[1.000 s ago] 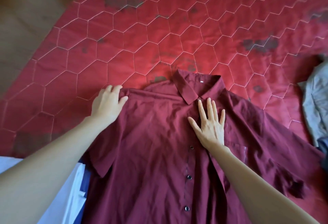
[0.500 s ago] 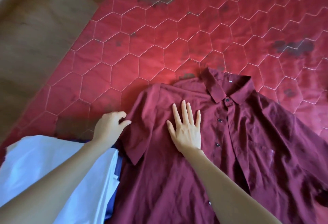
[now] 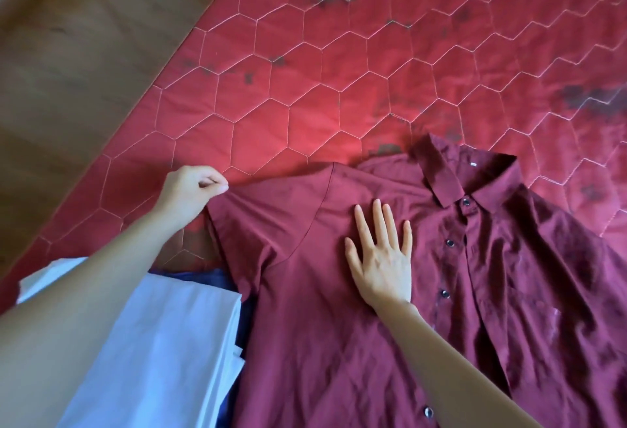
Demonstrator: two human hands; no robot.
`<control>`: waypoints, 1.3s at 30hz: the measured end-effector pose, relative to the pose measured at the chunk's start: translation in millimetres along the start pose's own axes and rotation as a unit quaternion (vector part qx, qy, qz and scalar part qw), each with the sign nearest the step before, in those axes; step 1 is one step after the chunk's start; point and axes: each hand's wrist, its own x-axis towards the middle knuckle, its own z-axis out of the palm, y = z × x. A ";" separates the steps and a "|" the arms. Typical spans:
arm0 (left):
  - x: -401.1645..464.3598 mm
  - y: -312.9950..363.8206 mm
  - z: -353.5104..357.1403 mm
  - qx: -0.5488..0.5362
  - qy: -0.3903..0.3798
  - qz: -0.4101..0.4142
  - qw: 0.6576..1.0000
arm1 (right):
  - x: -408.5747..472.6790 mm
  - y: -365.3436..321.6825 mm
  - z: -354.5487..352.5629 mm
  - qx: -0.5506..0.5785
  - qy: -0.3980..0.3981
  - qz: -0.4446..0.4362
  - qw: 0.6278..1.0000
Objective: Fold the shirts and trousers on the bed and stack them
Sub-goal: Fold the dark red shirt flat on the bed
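Pinching maroon shirt (image 3: 339, 309) sleeve, left hand (image 3: 190, 190).

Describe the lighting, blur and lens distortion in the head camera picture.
Head view: a bright patch of light falls on the red quilt just beyond the maroon shirt; the right side of the shirt looks darker. The nearest white folded cloth and both forearms look soft. The wide angle bows the quilt's edge and stitching.
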 end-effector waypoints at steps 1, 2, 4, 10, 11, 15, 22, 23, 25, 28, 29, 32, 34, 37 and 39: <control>-2.4 -2.6 4.7 -0.011 0.032 -0.007 0.999 | 0.0 -0.2 0.0 0.001 0.002 -0.001 1.000; -5.6 -3.8 7.4 -0.018 0.056 -0.017 0.998 | 0.0 -0.4 -0.4 0.002 0.005 -0.003 1.000; -13.1 -5.6 9.0 -0.028 0.054 -0.035 0.998 | -0.5 -1.6 -2.2 0.006 0.007 -0.004 1.000; -35.7 -16.6 7.1 0.013 0.004 -0.063 0.998 | -14.2 -37.6 -13.8 0.071 0.090 -0.031 0.993; -36.8 -17.0 6.5 -0.019 0.003 -0.076 0.997 | -19.4 -52.4 -16.6 0.086 0.120 -0.062 0.987; -42.3 -7.9 3.5 -0.200 -0.013 -0.129 0.971 | -31.6 -118.8 -29.5 0.170 0.133 -0.102 0.971; -54.1 40.7 -11.1 -0.245 -0.006 -0.071 0.967 | -19.5 -191.2 -51.6 0.181 0.007 0.063 0.981; -56.8 50.7 -13.3 -0.247 -0.005 -0.062 0.967 | -17.7 -194.9 -55.6 0.183 0.015 0.084 0.979; -61.5 70.5 -16.1 -0.253 -0.005 -0.040 0.967 | -15.9 -195.2 -65.2 0.195 0.067 0.112 0.972; -65.4 97.2 -13.3 -0.267 -0.043 0.007 0.963 | -14.3 -174.8 -72.0 0.291 0.095 0.192 0.933; -65.9 103.6 -9.0 -0.272 -0.067 0.025 0.960 | -14.7 -163.9 -71.9 0.336 0.077 0.229 0.910; -68.7 107.5 14.0 -0.191 -0.096 0.079 0.974 | -19.8 -121.5 -59.6 0.391 0.077 0.338 0.853; -75.1 94.8 38.2 -0.036 -0.073 0.100 0.992 | -27.3 -97.0 -51.8 0.386 0.054 0.387 0.836; -100.6 66.6 79.1 0.150 -0.084 0.112 0.979 | -38.3 -72.6 -40.7 0.384 0.039 0.420 0.821; -121.0 50.2 98.6 0.220 -0.106 0.141 0.959 | -39.6 -61.1 -37.2 0.359 0.056 0.386 0.848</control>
